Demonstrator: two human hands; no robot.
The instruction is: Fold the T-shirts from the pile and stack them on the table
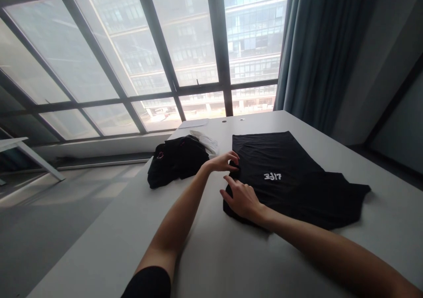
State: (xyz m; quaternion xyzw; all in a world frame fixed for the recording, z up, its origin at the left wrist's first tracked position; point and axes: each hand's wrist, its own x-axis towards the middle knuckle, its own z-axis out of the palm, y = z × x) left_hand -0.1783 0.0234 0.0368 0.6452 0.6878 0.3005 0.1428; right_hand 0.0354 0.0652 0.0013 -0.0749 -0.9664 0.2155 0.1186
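A black T-shirt (297,183) with white "LIFE" lettering lies spread on the table, the letters upside down from where I look. At its left edge, my left hand (225,161) has curled fingers and thumb closed on a small raised bit of the black cloth. Just nearer to me, my right hand (243,197) rests on the shirt with thumb and forefinger apart. Its other fingers lie low against the fabric, partly hidden. The shirt's lower left corner shows beneath this hand, and the edge nearest me passes behind my right wrist.
A crumpled pile of black clothing (180,159) lies left of the shirt, with white cloth (205,142) behind it. A flat white sheet (193,123) is at the far end of the white table (211,254). Windows (185,38) and a grey-blue curtain (317,60) stand beyond.
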